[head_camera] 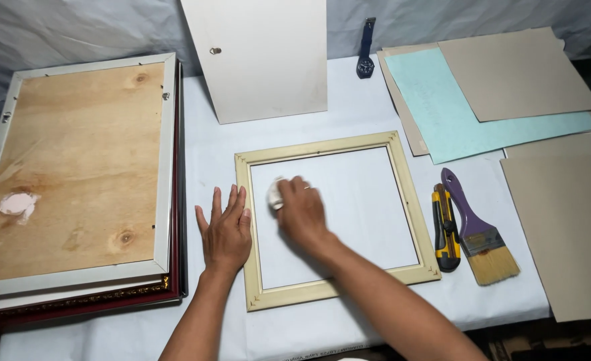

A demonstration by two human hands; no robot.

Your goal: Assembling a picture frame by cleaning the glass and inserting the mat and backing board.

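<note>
Table (349, 120), white cover: may ruck under rubbing, shifting everything on it

Stack of framed boards (75, 174) at left edge, close to left hand (225, 230): elbow nudge could push it off

Cream square frame (332, 220) lying flat at table centre, empty middle: could skate sideways, only flat open left palm beside its left rail, nothing gripped

Utility knife (446, 230), purple brush (476, 234) just right of frame: sliding frame could knock them

Right hand (302, 210) grip closed on small white wad (275, 195) inside frame's upper left: wad could slip out

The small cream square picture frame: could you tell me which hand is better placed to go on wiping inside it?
Probably the right hand: it holds the white cloth wad inside the cream frame. The left hand lies flat, empty, at its left rail.
</note>
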